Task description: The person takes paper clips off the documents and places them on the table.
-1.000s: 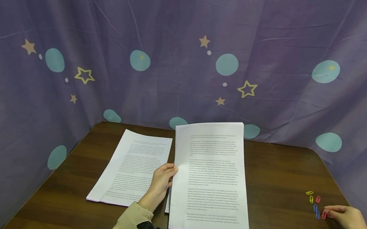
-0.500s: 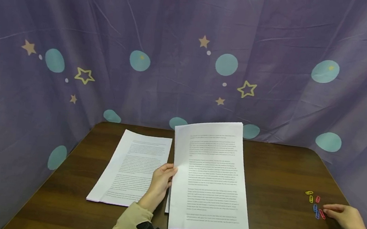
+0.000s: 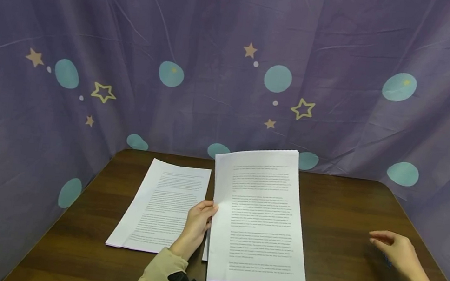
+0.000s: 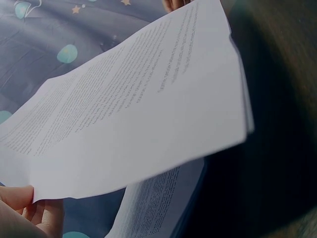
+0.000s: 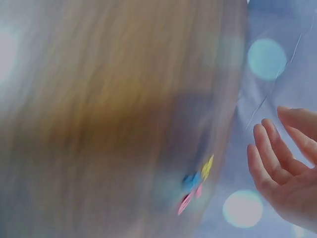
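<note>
My left hand (image 3: 196,223) pinches the left edge of a stack of printed paper (image 3: 261,220), which it holds tilted up above the table. In the left wrist view the thumb and fingers (image 4: 20,197) grip the stack's (image 4: 148,124) lower corner. My right hand (image 3: 398,253) hovers over the right side of the table; in the right wrist view its thumb and fingers (image 5: 270,158) stand apart with nothing between them. Yellow, blue and pink paper clips (image 5: 190,181) lie together beyond it. From the head view the hand hides nearly all of them, leaving a bit of blue clip (image 3: 387,261).
A second printed stack (image 3: 162,208) lies flat on the brown wooden table (image 3: 342,211), left of the held one. A sliver of white paper (image 3: 206,250) shows under the held stack's left edge. A purple patterned curtain (image 3: 205,25) hangs behind the table.
My right hand touched a red paper clip, which turned on the table. Since then the hand has lifted and moved left without it, over the clips. The left hand and its stack stay put.
</note>
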Demonstrator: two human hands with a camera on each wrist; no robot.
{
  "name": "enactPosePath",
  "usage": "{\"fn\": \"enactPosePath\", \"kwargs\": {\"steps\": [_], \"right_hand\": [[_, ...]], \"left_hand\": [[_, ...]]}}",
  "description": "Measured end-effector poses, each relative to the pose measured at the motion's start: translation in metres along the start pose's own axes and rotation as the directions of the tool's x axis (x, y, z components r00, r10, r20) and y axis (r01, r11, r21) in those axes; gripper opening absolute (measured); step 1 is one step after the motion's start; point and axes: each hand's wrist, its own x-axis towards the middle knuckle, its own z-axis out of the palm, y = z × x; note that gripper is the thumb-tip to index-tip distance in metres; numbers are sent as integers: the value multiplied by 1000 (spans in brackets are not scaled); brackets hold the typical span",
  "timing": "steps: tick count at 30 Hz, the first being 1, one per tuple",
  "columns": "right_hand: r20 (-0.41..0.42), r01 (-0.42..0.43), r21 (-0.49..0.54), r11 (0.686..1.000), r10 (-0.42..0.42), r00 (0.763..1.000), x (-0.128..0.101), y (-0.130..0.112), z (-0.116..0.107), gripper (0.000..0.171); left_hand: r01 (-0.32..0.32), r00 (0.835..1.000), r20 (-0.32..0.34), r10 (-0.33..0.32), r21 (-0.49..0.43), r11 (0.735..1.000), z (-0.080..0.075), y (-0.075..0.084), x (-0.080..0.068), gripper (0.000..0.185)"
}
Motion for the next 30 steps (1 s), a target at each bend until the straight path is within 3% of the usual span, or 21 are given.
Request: {"fn": "enactPosePath", "kwargs": {"steps": [13,23,27,30], "right_hand": [[-44,87,113,990,-82,996,12,-55,24,21],[-42,147,252,957,-141,989,18,-85,46,23],[-24,166,336,927,-167,986,19,-96,52,26],[8,165,435,885,-188,982,19,-103,56,29]], "left_hand": [[1,1000,3,-1,-19,1000,1,0,1,9],[5,1000,-2,-5,-12,1000,1,-1,2,8],[2,1000,-3,-2,-16,1000,0,-1,2,7],[-2,1000,5,3,-32,999,1,-1,2,8]]}}
